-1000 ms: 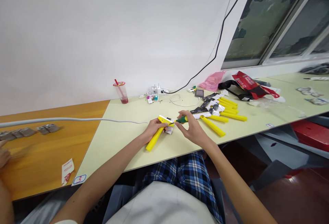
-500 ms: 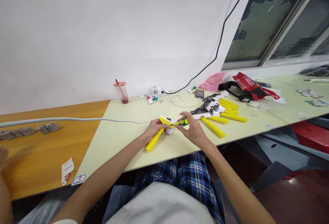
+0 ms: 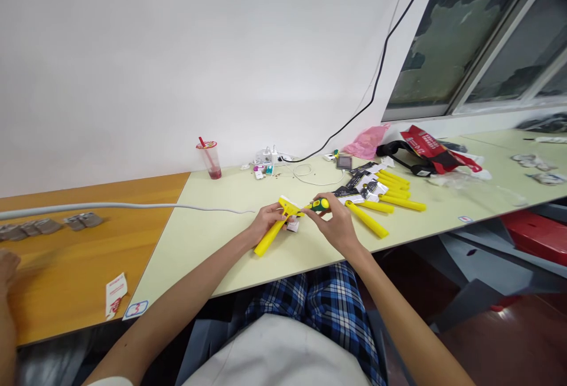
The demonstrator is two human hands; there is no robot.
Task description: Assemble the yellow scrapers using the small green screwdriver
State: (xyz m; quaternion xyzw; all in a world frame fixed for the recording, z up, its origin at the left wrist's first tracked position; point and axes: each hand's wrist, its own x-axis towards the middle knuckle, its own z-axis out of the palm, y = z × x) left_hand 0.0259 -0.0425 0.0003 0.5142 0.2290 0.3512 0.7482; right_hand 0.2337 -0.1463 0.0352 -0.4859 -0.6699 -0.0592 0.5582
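A yellow scraper (image 3: 269, 241) with a long handle is held in my left hand (image 3: 264, 222), its wide head pointing up and away from me. My right hand (image 3: 336, 226) pinches a green and yellow screwdriver (image 3: 321, 203) by the handle. The screwdriver's tip points left at the scraper's head; whether it sits in a screw is too small to tell. Just below the scraper's head is a small white piece (image 3: 293, 226), partly covered. To the right of my right hand lie several yellow scrapers (image 3: 367, 219) with black and white packaging on their heads.
A plastic cup (image 3: 211, 162) with a red straw stands near the wall. Plugs and chargers (image 3: 267, 156), a small grey device (image 3: 344, 162), a pink bag (image 3: 367, 141) and a red bag (image 3: 432, 145) lie along the back. At far left, another person's hand (image 3: 7, 265) rests by the orange table (image 3: 66, 280).
My right hand and the screwdriver have shifted slightly right, with the screwdriver's handle now a little higher. The scraper has moved slightly up and to the right.
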